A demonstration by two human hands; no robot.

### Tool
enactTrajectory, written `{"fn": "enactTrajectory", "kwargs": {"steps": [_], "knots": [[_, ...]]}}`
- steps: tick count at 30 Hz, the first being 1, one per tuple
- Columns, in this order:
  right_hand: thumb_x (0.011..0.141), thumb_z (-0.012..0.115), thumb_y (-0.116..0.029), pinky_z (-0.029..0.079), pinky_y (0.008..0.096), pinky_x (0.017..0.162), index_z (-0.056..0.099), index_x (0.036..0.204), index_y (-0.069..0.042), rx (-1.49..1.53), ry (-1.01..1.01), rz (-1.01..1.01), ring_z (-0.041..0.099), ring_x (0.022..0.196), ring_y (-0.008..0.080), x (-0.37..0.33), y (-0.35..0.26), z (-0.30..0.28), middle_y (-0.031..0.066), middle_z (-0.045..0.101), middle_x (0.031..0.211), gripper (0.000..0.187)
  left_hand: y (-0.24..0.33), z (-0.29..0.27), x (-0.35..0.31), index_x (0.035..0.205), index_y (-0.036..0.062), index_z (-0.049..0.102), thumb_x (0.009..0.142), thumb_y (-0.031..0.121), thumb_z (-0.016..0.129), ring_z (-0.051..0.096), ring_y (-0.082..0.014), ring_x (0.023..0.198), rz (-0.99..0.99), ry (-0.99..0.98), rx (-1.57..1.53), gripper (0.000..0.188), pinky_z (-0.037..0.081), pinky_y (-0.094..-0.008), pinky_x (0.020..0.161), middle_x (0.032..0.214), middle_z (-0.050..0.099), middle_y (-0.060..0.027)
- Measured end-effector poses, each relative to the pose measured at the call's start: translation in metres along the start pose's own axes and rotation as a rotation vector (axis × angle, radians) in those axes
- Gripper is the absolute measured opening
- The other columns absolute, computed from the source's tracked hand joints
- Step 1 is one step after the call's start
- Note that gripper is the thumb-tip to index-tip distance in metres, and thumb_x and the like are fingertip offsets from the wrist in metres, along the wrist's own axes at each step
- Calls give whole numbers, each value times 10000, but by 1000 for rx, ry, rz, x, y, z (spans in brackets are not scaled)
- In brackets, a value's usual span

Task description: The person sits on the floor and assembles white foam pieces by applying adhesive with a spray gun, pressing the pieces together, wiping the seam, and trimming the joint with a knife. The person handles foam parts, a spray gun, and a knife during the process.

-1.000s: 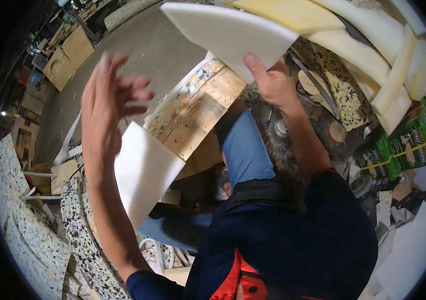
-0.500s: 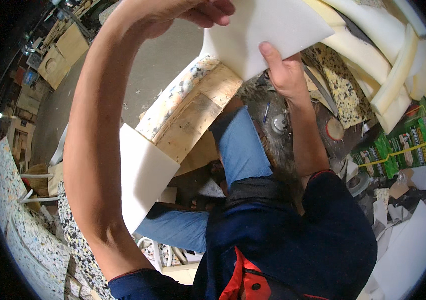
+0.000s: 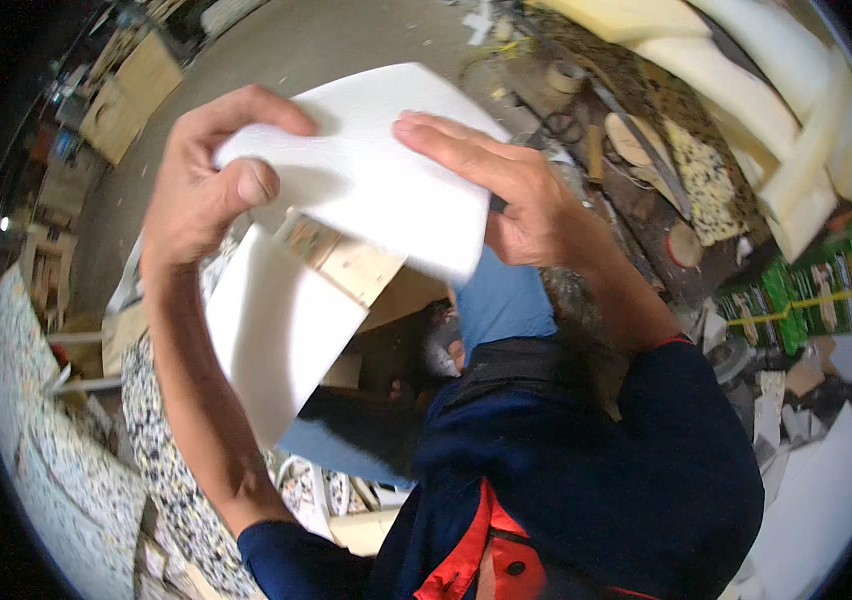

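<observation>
A white foam sheet (image 3: 386, 170) is held up in front of me, above a wooden frame (image 3: 361, 268). My left hand (image 3: 201, 175) curls its fingers and thumb round the sheet's left end. Over the right part of the sheet my right hand (image 3: 511, 195) lays its fingers, while its thumb is hidden. A small dark bit shows by that hand, too unclear to name. The sheet covers much of the frame. Another white foam piece (image 3: 281, 335) covers the frame's near left end.
Jeans-clad legs (image 3: 511, 300) are beneath the frame. To the right lie a speckled foam strip (image 3: 701, 180), curved cream foam pieces (image 3: 716, 90) and green packages (image 3: 831, 295). Speckled foam sheets (image 3: 56, 440) lean at the left. Wooden boards (image 3: 131, 95) stand far left.
The foam sheet has come nearer, off the frame's far end. My left hand has come down onto its left end; my right hand has shifted left and down, its fingers now on top.
</observation>
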State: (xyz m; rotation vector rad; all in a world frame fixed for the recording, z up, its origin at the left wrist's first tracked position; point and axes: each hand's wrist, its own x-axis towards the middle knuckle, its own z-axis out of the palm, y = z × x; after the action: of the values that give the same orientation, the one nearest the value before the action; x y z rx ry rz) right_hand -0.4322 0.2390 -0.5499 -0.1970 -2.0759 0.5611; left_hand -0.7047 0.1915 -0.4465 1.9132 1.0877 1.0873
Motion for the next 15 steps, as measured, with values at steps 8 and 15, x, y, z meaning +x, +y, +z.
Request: {"fn": "enactTrajectory", "kwargs": {"steps": [8,15], "knots": [[801,682,-11,310,629,1120,524,1456,-246,-296,-177,58,414,1402,419,-12,-12,43,221,456,1497,714,-14,5,-39,988,38,717,890,226,742,610,-99,736,-191,-3,224,213,493,-285,676,874,702,-10],[738,729,7,264,669,1125,471,1489,-254,-453,-265,9,374,1422,418,-17,-11,59,217,391,1535,836,-10,18,-50,1169,44,639,832,149,767,546,-155,566,-151,124,493,375,450,-349,559,726,656,-80]]}}
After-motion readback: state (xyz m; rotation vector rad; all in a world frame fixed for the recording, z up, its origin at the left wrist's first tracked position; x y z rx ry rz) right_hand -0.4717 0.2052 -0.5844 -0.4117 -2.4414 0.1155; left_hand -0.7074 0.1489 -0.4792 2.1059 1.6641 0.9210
